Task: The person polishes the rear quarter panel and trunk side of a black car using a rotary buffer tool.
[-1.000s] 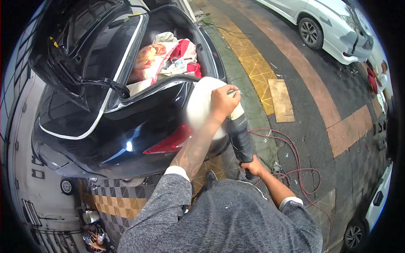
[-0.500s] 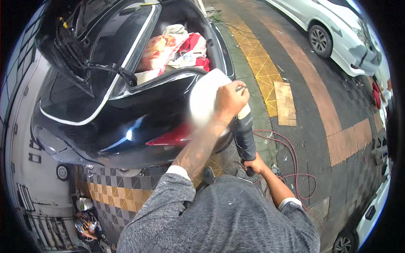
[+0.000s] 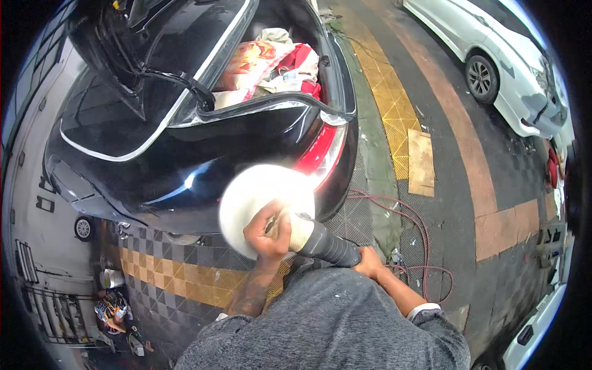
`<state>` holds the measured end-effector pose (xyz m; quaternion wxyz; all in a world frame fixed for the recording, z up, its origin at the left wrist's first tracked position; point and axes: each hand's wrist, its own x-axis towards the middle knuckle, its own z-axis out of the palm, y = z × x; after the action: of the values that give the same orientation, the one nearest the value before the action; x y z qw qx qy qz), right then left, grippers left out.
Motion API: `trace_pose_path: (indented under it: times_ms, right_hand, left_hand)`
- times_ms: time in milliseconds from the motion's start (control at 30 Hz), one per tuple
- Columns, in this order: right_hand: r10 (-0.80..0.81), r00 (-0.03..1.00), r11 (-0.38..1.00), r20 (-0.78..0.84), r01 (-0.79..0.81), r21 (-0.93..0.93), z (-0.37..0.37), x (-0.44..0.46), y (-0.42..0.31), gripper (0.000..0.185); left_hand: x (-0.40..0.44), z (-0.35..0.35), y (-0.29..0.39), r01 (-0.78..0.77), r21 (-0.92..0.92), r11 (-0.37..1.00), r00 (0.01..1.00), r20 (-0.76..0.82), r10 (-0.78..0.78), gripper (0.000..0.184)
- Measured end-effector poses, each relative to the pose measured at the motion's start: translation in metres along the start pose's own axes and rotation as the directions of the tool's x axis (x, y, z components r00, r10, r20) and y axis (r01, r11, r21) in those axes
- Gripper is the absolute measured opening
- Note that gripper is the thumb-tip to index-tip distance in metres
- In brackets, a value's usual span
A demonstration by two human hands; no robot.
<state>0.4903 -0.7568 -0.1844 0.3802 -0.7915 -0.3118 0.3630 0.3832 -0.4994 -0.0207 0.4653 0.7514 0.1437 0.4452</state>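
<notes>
A polisher point(image 3: 330, 243) with a round white pad point(image 3: 237, 206), blurred at its edge, is held at the rear of a black car point(image 3: 179, 179). My left hand point(image 3: 271, 233) is closed round the front of the polisher, behind the pad; the grip under its fingers is mostly hidden. At the tool's dark back end my right hand point(image 3: 370, 263) is wrapped round the body. The pad overlaps the bumper below the red tail light point(image 3: 317, 148); whether it touches the paint I cannot tell.
The open trunk holds red and white cloths point(image 3: 271, 68). A reddish hose point(image 3: 425, 237) loops over the tiled floor at right. A white car point(image 3: 487, 55) stands at upper right, and a flat brown board point(image 3: 420, 163) lies nearby. At lower left is a white bucket point(image 3: 112, 279).
Both hands have swung the polisher down and left, from the car's rear corner over the tail light to the bumper. The tail light shows more fully now. The view has shifted slightly.
</notes>
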Motion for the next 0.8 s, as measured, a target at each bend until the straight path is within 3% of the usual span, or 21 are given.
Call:
trace_pose_path:
  times_ms: [67,133,167,200,267,333,500,567,600,667,800]
  right_hand:
    - [0.002,0.997,0.996,-0.078,-0.009,-0.087,0.006,-0.001,0.004,0.058]
    - [-0.005,1.0,0.998,-0.021,0.004,-0.061,0.016,0.002,0.026,0.052]
    - [0.03,0.998,0.998,-0.061,-0.026,0.055,0.018,0.0,0.026,0.049]
    - [0.072,0.993,0.983,-0.098,-0.054,0.174,0.021,-0.002,0.026,0.046]
    - [0.074,0.997,0.984,-0.03,-0.068,0.166,0.024,0.003,0.033,0.044]
    - [0.18,0.981,0.974,-0.077,-0.167,0.151,0.021,-0.001,0.015,0.048]
    - [0.139,0.988,0.974,-0.068,-0.125,0.187,0.041,0.023,-0.013,0.047]
    - [0.108,0.994,0.994,0.021,-0.109,0.014,0.054,0.039,-0.016,0.052]
    - [0.106,0.994,0.994,0.019,-0.106,0.017,0.063,0.041,-0.022,0.052]
    - [0.023,0.995,1.0,-0.099,-0.023,0.003,0.084,0.044,-0.039,0.055]
    - [0.077,0.997,0.997,-0.025,-0.076,0.029,0.124,0.054,-0.064,0.056]
  left_hand:
    - [0.002,0.007,-0.005,-0.018,0.029,0.999,1.0,0.022,0.018,0.028]
    - [0.009,0.02,-0.005,-0.071,0.12,0.99,0.994,0.087,0.061,0.028]
    - [0.014,0.032,-0.004,-0.093,0.135,0.986,0.993,0.085,0.082,0.028]
    - [0.019,0.039,-0.002,-0.095,0.08,0.992,0.989,0.118,0.085,0.028]
    - [0.031,0.046,0.008,-0.096,-0.003,0.995,0.984,0.15,0.096,0.027]
    - [0.033,0.045,0.006,-0.141,-0.075,0.987,0.981,0.127,0.149,0.025]
    - [0.036,-0.005,0.003,-0.223,-0.088,0.971,0.963,0.132,0.233,0.027]
    - [0.038,-0.03,-0.002,-0.251,-0.135,0.959,0.953,0.137,0.269,0.029]
    - [0.039,-0.043,-0.004,-0.254,-0.134,0.958,0.952,0.139,0.272,0.029]
    - [0.041,-0.072,-0.006,-0.234,-0.163,0.959,0.951,0.166,0.26,0.027]
    - [0.044,-0.126,-0.018,-0.207,-0.149,0.967,0.961,0.156,0.23,0.027]
